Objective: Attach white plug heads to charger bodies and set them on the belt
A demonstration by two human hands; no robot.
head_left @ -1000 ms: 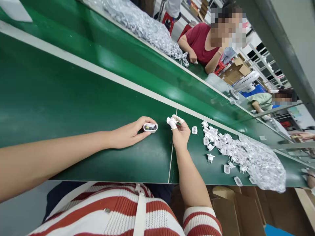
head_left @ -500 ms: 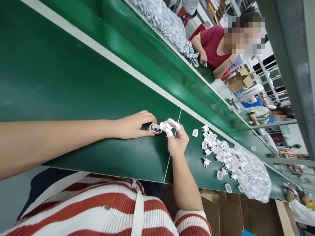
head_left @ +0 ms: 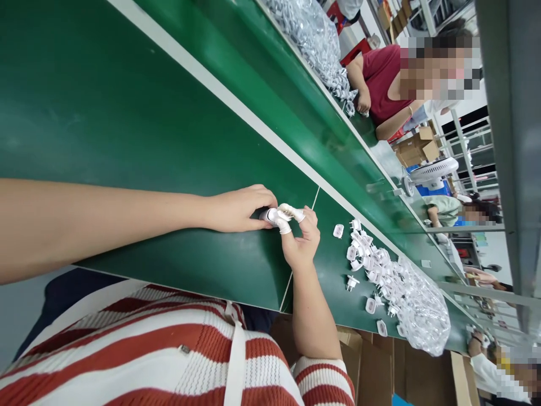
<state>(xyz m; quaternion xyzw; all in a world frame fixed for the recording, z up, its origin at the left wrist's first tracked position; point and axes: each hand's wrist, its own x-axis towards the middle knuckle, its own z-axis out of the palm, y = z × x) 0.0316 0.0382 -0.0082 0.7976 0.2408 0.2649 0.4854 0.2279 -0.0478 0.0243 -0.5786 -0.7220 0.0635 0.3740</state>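
My left hand [head_left: 242, 210] grips a white plastic housing [head_left: 267, 216]; my right hand [head_left: 302, 243] pinches a white plastic piece [head_left: 279, 214] against it. Green desk [head_left: 127, 129] spreads toward ten o'clock, edge at six.

Free passage: green worktop [head_left: 139, 129], upper left. Obstacles: right hand [head_left: 301, 243], centre; white plug parts [head_left: 374, 262], plastic bag [head_left: 428, 316], lower right.

No lettering can be read (the small tag [head_left: 183, 349] on the striped top [head_left: 160, 351] is too tiny to decipher).
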